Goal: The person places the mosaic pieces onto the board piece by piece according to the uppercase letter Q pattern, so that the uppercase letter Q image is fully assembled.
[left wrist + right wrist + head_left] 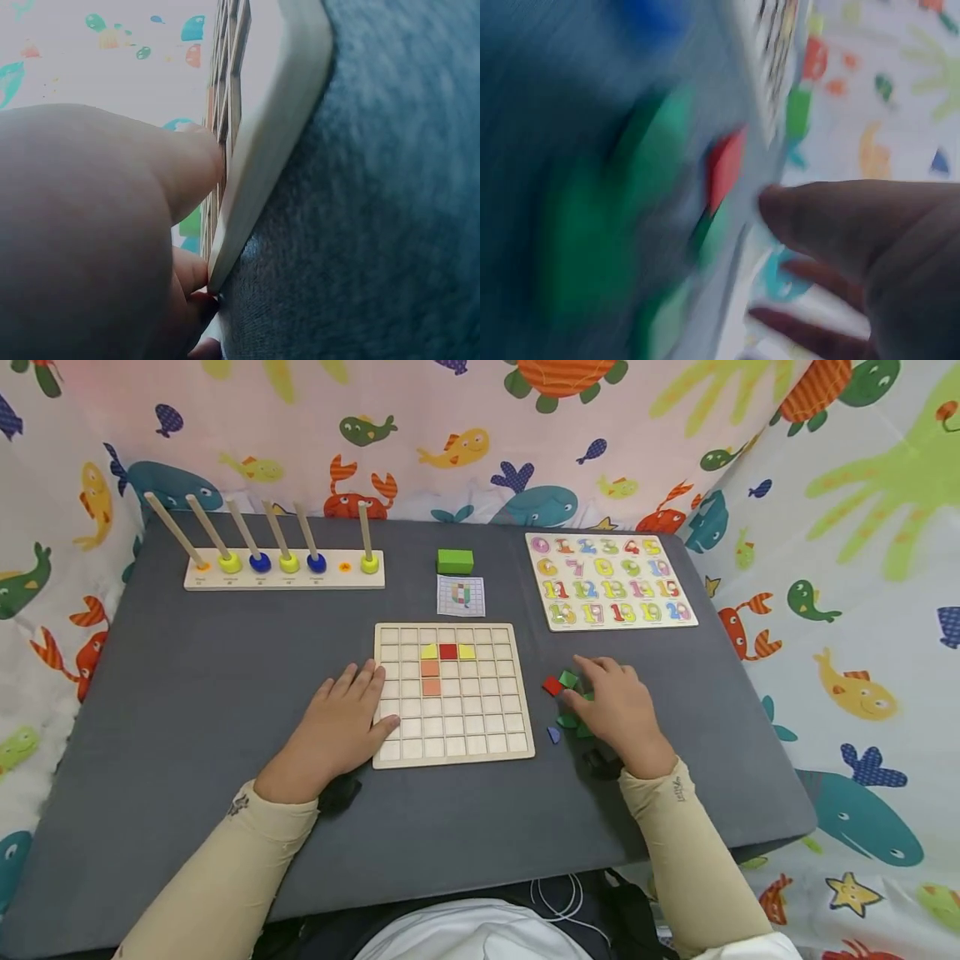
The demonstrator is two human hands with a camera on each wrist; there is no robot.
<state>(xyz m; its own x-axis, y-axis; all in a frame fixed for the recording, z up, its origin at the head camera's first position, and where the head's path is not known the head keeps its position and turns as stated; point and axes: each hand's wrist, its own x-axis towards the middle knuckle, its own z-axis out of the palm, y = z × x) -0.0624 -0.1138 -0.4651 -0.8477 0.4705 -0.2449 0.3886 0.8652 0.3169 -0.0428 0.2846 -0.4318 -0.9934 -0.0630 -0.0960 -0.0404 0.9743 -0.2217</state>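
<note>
A wooden grid board (450,727) lies flat on the table, with a red square (447,652), two yellow pieces (467,652) and two orange squares (431,677) in its upper cells. My left hand (337,718) rests along the board's left edge, fingers extended; in the left wrist view its thumb (196,169) lies over the rim. To the right of the board, my right hand (618,706) hovers over loose pieces, fingers apart and holding nothing. Among these are a red piece (726,166), several green pieces (589,240) and a blue one (553,735), some partly hidden by the hand.
Behind the board lie a pattern card (461,597) and a green block (454,562). A peg stand with rings (285,578) occupies the back left, a number board (611,581) the back right. A patterned curtain (465,410) borders the grey table (225,693).
</note>
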